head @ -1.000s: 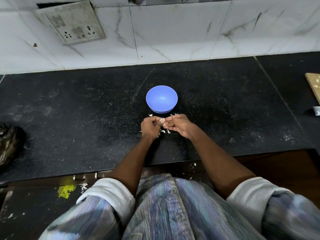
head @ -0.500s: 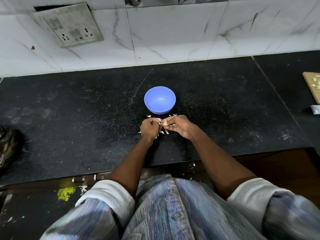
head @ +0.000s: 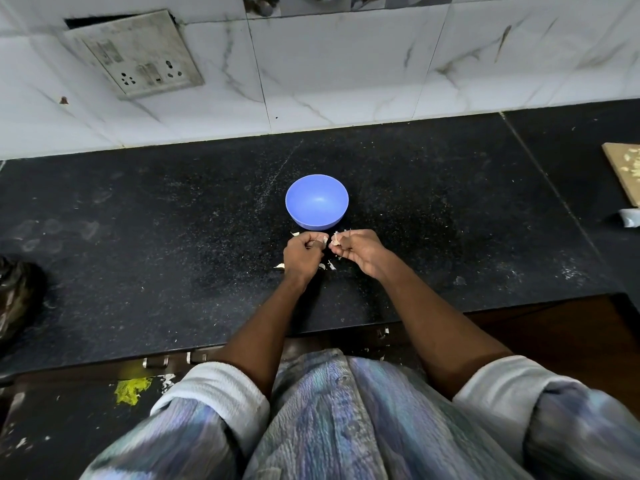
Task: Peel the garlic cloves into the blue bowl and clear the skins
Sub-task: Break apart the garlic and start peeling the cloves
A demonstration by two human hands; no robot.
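- I see my left hand just below the blue bowl, at about 7 o'clock from it, fingers curled and pinching a small pale piece at the fingertips; whether that piece is clove or skin I cannot tell.
- My right hand sits at about 5 o'clock from the bowl, fingers curled too, pinching a garlic clove with ragged skin on it.
- The two hands are close but apart, a narrow gap showing between the two pale pieces.
- The bowl stands upright on the black counter, near the middle of it, and I see nothing inside it.
- Loose skins lie on the counter under and between my hands; one more scrap lies at 9 o'clock from my left wrist, and another lies by the bowl's foot at its 7 o'clock.
- At 3 o'clock, at the frame edge, a wooden board carries some pale bits; just below it lies a small grey thing that I cannot make out.
- At 9 o'clock, at the far left edge, a dark crumpled bag sits on the counter.
- At 11 o'clock a grimy switch plate hangs tilted on the white marbled tiles.
- Below the counter edge, at 7 o'clock, a yellow smear marks the dark cabinet front.
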